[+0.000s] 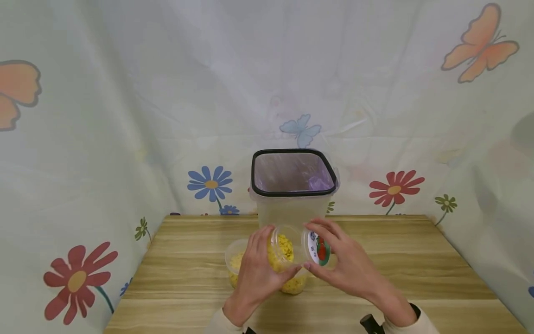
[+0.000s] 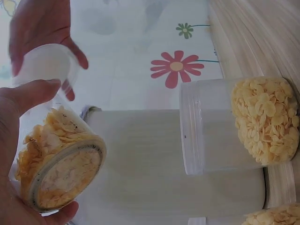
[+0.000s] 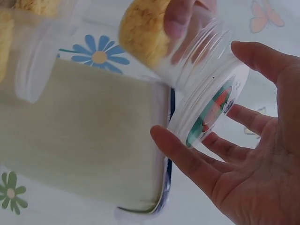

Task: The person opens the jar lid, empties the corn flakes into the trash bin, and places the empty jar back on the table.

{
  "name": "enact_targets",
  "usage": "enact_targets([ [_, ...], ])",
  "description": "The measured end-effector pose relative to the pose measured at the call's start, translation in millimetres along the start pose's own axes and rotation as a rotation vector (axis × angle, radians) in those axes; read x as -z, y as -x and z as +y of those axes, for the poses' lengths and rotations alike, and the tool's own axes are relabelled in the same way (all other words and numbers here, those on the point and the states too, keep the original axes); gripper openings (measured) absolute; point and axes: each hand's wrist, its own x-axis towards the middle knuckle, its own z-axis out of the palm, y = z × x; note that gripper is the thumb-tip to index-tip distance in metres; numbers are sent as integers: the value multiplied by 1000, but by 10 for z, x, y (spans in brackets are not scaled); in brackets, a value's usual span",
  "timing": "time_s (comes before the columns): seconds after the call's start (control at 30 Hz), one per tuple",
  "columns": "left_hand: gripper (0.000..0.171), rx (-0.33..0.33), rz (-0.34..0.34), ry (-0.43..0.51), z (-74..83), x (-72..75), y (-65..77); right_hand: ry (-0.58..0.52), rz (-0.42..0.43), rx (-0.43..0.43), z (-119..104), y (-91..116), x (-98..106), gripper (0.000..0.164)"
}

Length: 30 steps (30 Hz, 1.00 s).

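My left hand (image 1: 255,273) grips a clear plastic jar (image 1: 285,247) partly filled with yellow flakes, tilted with its mouth toward the right. The jar's round base (image 2: 70,173) faces the left wrist camera, the flakes lying against it. By its edge, my right hand (image 1: 354,266) holds a round lid (image 3: 211,105) with a red and green picture, fingers and thumb spread around it. The lid stands on edge right at the jar's mouth. Below the hands, a second jar of flakes (image 1: 294,285) stands on the table, partly hidden by the held jar.
Behind my left hand stands another tub of flakes (image 1: 234,262), without a lid. A bin (image 1: 292,211) with a black rim and a plastic liner is just beyond the hands, at the wooden table's (image 1: 192,260) back edge. Flowered, butterfly-printed sheeting (image 1: 225,93) surrounds the table.
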Motion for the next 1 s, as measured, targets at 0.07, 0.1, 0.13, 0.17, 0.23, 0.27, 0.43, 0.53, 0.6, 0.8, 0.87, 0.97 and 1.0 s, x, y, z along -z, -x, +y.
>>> enact_targets([
  [0.07, 95, 11, -13, 5, -6, 9, 6, 20, -5, -18, 64, 27, -1, 75],
  [0.1, 96, 17, -19, 4, -8, 13, 9, 34, -8, -30, 96, 41, -2, 75],
  [0.13, 96, 20, -21, 4, -10, 16, 11, 47, -11, -41, 131, 55, -4, 75],
  [0.17, 97, 24, -23, 7, -12, 18, 15, 58, -12, -52, 168, 70, -9, 75],
  [0.23, 97, 23, -19, 8, -19, 20, 22, 75, -12, -75, 243, 102, -22, 74],
  [0.27, 96, 20, -14, 5, -24, 20, 25, 84, -9, -84, 283, 120, -31, 73],
  [0.43, 96, 5, 13, 0, -60, 20, 40, 111, -16, -123, 480, 203, -80, 71],
  [0.53, 95, 3, 11, 2, -80, 21, 43, 121, -41, -146, 587, 238, -104, 69],
  [0.6, 95, 4, 8, 0, -93, 23, 43, 127, -68, -164, 648, 256, -113, 68],
  [0.8, 96, 16, 9, -6, -108, 41, 35, 150, -167, -238, 838, 324, -168, 67],
  [0.87, 96, 25, 0, -7, -111, 47, 37, 150, -217, -285, 908, 360, -215, 68],
  [0.97, 96, 36, -11, -5, -120, 52, 49, 153, -289, -329, 997, 426, -309, 69],
  [1.0, 96, 35, -12, -3, -124, 52, 53, 155, -303, -331, 1022, 449, -344, 68],
])
